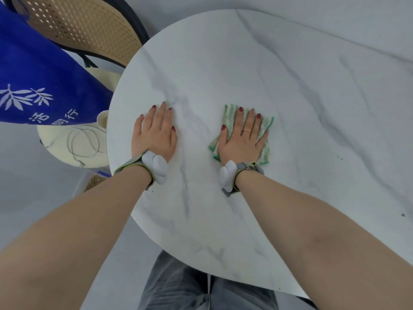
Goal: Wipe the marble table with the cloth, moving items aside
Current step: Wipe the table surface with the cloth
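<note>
The marble table (279, 90) is seen from above; it is round, white with grey veins. Both hands are laid flat on it, near its left edge.

The left hand (154, 133) is pressed palm down directly on the bare marble, close to the left edge of the table. Its fingers are straight and kept together, and nothing is held by it. A grey strap with a white device (156, 167) is worn on the left wrist.

The right hand (242, 136) is placed flat on the cloth (264, 151), with the fingers straight and a little spread. The cloth is pressed down by the palm and fingers; it is not gripped or pinched. A thin ring is worn on one finger, and a similar white device (228, 176) is strapped on the right wrist.

The cloth is green and white, with stripes, and lies flat on the table, further from the left edge than the bare hand. Its edges are visible around the right hand on all sides except at the wrist.

Beside the left edge of the table, lower than the top, a cream seat (73, 144) with a white cable (82, 144) on it is seen. A blue fabric bag (40, 70) with white leaf print is placed on it, and a woven cane chair back (80, 25) is seen behind.
</note>
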Motion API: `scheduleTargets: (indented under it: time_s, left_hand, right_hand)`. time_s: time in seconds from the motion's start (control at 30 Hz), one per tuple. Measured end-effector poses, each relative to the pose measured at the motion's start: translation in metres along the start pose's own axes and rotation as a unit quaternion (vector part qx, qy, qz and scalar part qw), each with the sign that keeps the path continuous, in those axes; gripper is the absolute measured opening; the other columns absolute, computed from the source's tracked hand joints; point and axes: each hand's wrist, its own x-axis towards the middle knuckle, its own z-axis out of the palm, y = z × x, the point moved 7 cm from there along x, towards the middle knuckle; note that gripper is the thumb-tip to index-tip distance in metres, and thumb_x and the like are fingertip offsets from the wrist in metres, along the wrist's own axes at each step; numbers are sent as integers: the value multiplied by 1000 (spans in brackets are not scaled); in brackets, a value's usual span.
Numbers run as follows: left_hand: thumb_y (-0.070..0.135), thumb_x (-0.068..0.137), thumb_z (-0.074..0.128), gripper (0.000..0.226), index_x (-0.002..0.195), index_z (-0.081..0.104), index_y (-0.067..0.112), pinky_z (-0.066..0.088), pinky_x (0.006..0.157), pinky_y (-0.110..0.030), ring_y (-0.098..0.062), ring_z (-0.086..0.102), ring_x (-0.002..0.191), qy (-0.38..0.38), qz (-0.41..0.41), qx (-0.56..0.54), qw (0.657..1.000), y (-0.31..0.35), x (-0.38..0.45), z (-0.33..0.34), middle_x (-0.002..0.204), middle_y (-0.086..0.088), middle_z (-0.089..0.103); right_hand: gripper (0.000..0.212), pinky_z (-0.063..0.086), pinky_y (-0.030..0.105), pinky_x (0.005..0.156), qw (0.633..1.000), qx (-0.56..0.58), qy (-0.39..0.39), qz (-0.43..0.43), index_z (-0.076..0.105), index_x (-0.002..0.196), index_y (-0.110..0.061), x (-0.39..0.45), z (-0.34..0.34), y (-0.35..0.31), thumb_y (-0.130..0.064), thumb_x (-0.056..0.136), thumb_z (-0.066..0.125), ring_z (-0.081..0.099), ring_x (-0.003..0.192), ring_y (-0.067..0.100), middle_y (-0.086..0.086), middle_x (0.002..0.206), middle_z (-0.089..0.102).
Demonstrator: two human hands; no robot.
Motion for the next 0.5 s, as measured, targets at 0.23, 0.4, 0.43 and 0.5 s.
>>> scheduleTargets:
  time_s: [0.23,0.4,0.43,0.5]
  left_hand:
    - [27,96,28,49,143,31,15,16,114,-41,-23,23,141,16,0,4,1000,11,-2,0,153,-2,25]
    - [35,89,16,57,139,37,18,19,112,-43,-25,28,139,11,30,5,999,34,3,5,151,-2,31]
    - [34,90,17,56,139,38,18,20,112,-43,-25,28,138,11,38,6,999,40,5,4,150,-3,32]
    - [32,91,20,52,139,38,18,20,112,-43,-26,27,139,8,51,8,999,51,9,5,151,-3,31]
  right_hand:
    - [67,-3,50,118,982,9,-37,-184,6,151,-28,-2,6,-60,-53,89,6,-2,148,21,2,160,2]
    - [64,-4,49,118,982,16,-31,-186,13,151,-29,7,2,-47,-53,92,18,3,148,21,1,160,6]
    - [63,-5,49,118,983,13,-35,-177,9,151,-30,11,1,-39,-53,94,20,0,148,20,0,160,3]
    - [62,-6,49,118,988,13,-38,-151,5,151,-31,19,-1,-18,-52,95,22,-4,148,19,-1,160,-1]
